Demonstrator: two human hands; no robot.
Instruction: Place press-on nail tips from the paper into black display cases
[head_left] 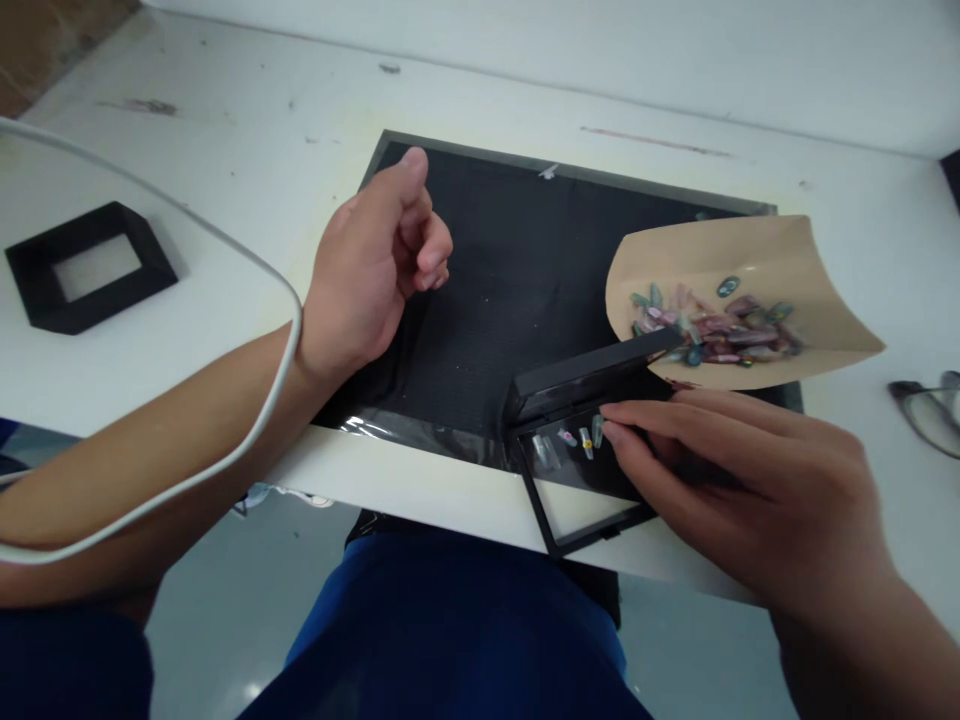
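My left hand (379,270) hovers over the left part of a black mat (517,260), fingers curled in loosely with the thumb up and nothing visible in them. My right hand (739,470) lies flat with its fingers stretched out, the fingertips resting on a small black hinged frame box (577,440) at the table's near edge. Several small coloured press-on nails (576,437) sit in a row on the clear film inside the box. Just behind, a curled tan paper sheet (757,260) carries a heap of more coloured nails (712,330).
A second black frame (90,265) lies on the white table (247,150) at the left. A white cable (225,245) loops over my left forearm. Dark spectacles (926,405) lie at the right edge. My blue-clad legs show below the table.
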